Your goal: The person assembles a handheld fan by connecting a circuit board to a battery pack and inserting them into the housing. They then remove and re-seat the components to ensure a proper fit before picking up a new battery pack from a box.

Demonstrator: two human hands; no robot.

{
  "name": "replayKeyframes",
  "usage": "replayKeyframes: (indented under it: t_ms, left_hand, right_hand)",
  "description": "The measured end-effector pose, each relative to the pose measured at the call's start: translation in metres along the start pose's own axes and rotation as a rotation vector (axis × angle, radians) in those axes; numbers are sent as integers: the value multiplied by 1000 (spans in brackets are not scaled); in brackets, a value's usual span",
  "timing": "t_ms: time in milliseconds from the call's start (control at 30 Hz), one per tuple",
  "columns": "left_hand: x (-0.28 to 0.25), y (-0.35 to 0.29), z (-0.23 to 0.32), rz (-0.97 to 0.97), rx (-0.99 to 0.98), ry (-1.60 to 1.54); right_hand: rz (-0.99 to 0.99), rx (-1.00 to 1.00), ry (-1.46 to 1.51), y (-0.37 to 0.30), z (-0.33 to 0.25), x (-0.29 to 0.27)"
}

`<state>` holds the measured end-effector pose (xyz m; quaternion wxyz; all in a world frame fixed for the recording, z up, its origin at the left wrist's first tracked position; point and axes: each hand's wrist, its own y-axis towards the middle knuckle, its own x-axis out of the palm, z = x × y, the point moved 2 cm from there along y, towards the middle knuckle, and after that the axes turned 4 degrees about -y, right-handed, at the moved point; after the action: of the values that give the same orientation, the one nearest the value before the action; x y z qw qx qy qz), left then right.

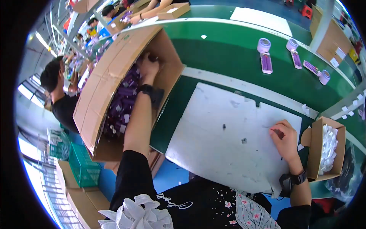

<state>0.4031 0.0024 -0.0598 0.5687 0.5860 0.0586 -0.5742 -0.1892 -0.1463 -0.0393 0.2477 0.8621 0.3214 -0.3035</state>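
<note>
The person's left hand (148, 68) is sitting deep inside a large cardboard box (105, 72), fingers bending downward beside a dark, rounded part; whether they are gripping it, I cannot tell. The right hand (285, 140) is hovering over or resting on the right side of a pale mat, its fingers curling toward the thumb and leaving a narrow gap; nothing is clearly showing there, though something tiny could be hiding. Both wrists are wearing dark bands.

Many small purple parts (125, 93) are lying jumbled in the box, to the person's left. The box is leaning with its mouth facing the mat, an angle probably giving the left arm an easy way in. The worn pale mat (213, 129) is lying on the green bench (177, 105) directly before the person, likely serving as a protected surface within reach of both hands.

Just beyond the right hand, a small open carton (313, 154) is holding a heap of white pieces (328, 149), seemingly standing there for that hand's convenience. Farther off, past a pale rail, three lilac-and-purple devices (266, 64) are lying spaced apart on a green strip (225, 42), apparently being kept clear of the mat.

At far left, a co-worker (65, 103) is facing away above a teal crate (78, 166).
</note>
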Motion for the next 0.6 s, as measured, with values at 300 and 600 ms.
replayKeyframes:
  t_ms: [300, 600]
  left_hand:
    - [8, 22, -12, -180, 88, 11]
    - [-97, -16, 3, 19, -23, -525]
  right_hand:
    - [75, -18, 9, -9, -1, 6]
    - [65, 44, 134, -2, -5, 12]
